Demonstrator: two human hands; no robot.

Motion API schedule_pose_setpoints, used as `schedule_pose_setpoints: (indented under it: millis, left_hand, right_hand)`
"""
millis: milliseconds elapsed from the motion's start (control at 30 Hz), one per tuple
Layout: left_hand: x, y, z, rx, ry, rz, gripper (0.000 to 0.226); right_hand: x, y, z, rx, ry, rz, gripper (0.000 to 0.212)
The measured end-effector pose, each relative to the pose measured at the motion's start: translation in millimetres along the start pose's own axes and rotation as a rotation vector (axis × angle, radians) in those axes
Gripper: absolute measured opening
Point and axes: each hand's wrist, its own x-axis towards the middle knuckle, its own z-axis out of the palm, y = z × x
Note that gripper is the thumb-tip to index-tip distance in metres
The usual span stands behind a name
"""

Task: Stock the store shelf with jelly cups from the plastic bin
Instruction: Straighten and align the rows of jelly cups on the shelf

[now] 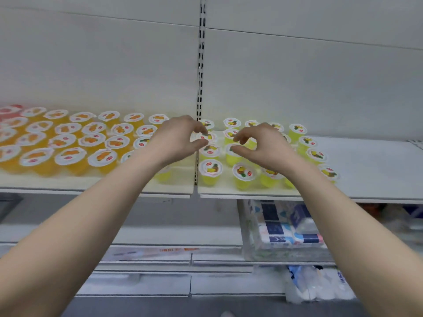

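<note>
Both forearms stretched up from six o'clock to the shelf (366, 161), hands side by side over the yellow rows. Left hand (179, 139) just at ten o'clock of frame centre, right on the seam between the two shelf boards: thumb and forefinger curled into a ring, pinching the lid rim of a jelly cup (206, 137), upright, second row from the back. Right hand (264, 144) at three o'clock of the left, near but apart, fingers hooked, thumb stretched out toward nine o'clock over a cup lid. Narrow gap between that thumb and forefinger, a pale yellow cup (251, 144) showing through it; cannot tell whether gripped or merely touched. Lime-yellow cups (210, 169) packed upright all round both hands, white lids with fruit print, front row near the shelf lip at six o'clock of the hands. Orange cups (68, 143) massed out at nine o'clock, several rows deep, lids touching or nearly so. A red cup (10, 109) beyond them at the far edge, back row, blurred. Shelf board running on pale toward three o'clock. Slotted upright rail (201, 65) straight up at twelve o'clock, behind the left hand's fingertips. Below the shelf, at five o'clock, wrapped tissue packs (283, 225) in blue and white on a lower shelf (229, 263); more wrapped packs (320, 284) beneath, at the bottom edge.
</note>
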Motion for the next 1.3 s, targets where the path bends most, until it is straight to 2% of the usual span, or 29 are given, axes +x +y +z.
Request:
schedule_pose_setpoints:
  millis: [100, 267, 633, 700, 867, 1300]
  left_hand:
    - [-23, -19, -3, 0.031, -0.030, 0.031, 0.030]
    - [-43, -42, 1, 0.089, -0.064, 0.047, 0.037]
    - [-56, -55, 5, 0.142, -0.121, 0.120, 0.041]
    - [-52, -52, 3, 0.150, -0.103, 0.103, 0.040]
    - [-32, -45, 0, 0.138, -0.098, 0.064, 0.036]
    - [8, -61, 15, 0.220, -0.104, -0.085, 0.044]
  right_hand:
    - [-9, -29, 19, -0.058, -0.033, -0.046, 0.042]
    - [-21, -56, 42, -0.231, -0.105, 0.008, 0.053]
    - [-27, -71, 46, -0.276, -0.127, 0.119, 0.052]
    - [-21, -69, 39, -0.221, -0.106, 0.131, 0.053]
    - [17, -52, 32, -0.189, 0.009, 0.176, 0.040]
    - [97, -45, 70, -0.303, -0.118, 0.240, 0.056]
